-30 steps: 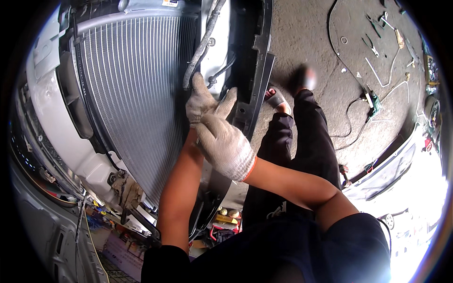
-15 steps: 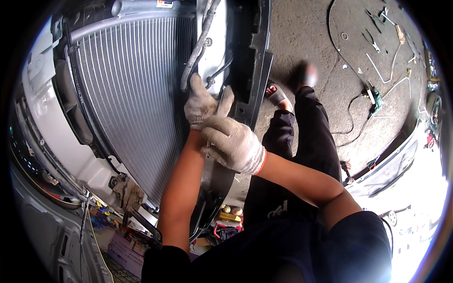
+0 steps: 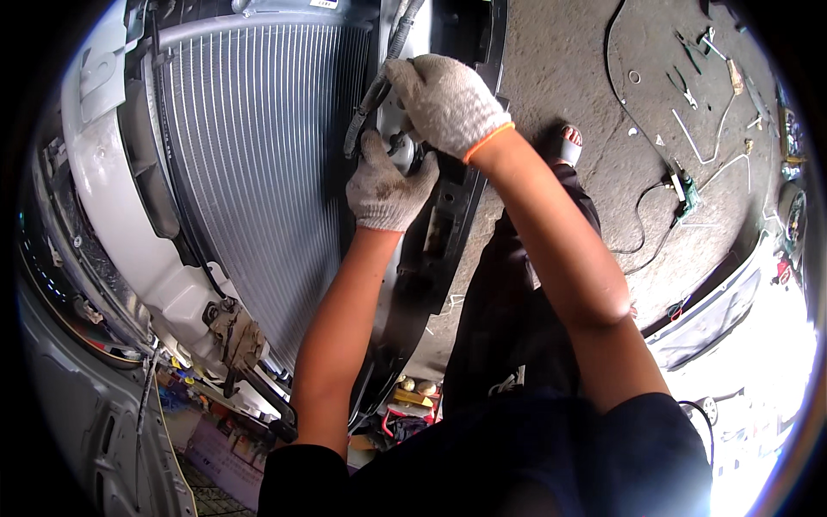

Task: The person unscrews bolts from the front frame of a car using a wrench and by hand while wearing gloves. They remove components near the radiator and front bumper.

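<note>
White knit gloves point(image 3: 454, 95) on both hands, with orange cuff at the right wrist and dark smudges on the back of the left. With right hand point(image 3: 450, 103): reaching in over the upper stretch of the grey ribbed hose point(image 3: 369, 103), fingers bent, thumb-side tips against it. Underside covered by the palm; cannot tell whether clamped on the hose or only laid on it. With left hand point(image 3: 392, 181): lower, nearer the body, thumb and one finger held apart in a wide V, finger pointing up just beside the lower end of the hose.

Position of hose: slanting down along the pale strip point(image 3: 419, 39), between radiator point(image 3: 258, 138) and black panel point(image 3: 455, 215), lower end near the right edge of the fins. To the left of the radiator: white body panel point(image 3: 108, 185), curved by the lens.

On concrete floor point(image 3: 551, 77), to the right, well apart from both hands: green drill point(image 3: 688, 200) with black cord point(image 3: 633, 121), pliers point(image 3: 687, 93), small ring point(image 3: 634, 77), thin rod point(image 3: 687, 131). Nearer the black panel: one foot point(image 3: 569, 142) in an open-toed shoe.
</note>
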`<state>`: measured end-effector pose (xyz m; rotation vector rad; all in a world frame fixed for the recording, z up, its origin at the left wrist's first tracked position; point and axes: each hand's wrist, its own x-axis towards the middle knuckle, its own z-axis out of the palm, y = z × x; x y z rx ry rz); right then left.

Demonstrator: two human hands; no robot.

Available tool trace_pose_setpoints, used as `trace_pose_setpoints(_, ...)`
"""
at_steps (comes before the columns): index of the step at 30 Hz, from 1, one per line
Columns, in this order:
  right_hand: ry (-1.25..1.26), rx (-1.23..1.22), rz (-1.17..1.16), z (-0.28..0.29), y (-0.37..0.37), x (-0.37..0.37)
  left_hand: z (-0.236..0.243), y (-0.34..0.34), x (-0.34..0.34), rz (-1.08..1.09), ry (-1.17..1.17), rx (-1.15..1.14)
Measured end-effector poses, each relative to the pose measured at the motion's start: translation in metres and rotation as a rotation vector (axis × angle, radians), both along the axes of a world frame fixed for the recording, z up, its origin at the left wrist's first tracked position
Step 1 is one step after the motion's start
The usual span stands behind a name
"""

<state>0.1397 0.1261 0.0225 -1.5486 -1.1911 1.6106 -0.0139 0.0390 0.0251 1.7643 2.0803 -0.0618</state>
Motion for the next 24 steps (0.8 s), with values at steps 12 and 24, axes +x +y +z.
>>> trace_pose_setpoints(12,-0.038,0.363,0.013,0.044,-0.102,-0.021,-0.099,-0.046,-0.095,-0.057,-0.01,-0.042)
trace_pose_setpoints(24,-0.035,0.627,0.033,0.033,-0.149,-0.041,-0.02,-0.025,-0.026,0.065,-0.183,0.008)
